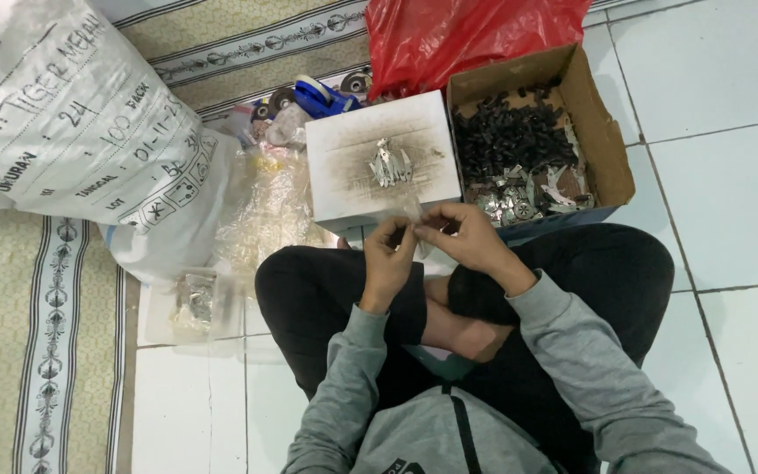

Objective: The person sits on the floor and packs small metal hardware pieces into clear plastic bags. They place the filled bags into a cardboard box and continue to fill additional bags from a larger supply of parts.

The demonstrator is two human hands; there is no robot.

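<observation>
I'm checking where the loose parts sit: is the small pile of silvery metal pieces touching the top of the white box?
Touching. The head view shows the silvery metal pieces lying directly on the smudged top of the white box, no gap beneath them.

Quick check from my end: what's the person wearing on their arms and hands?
Both arms wear long grey sweatshirt sleeves with ribbed cuffs ending at the wrists. The left hand and right hand are bare: no gloves, and no rings, watch or markings can be seen.

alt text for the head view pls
Seated cross-legged on a tiled floor, a person pinches something small between left hand and right hand. Ahead: a white box topped with metal bits, and a cardboard box of dark parts.
</observation>
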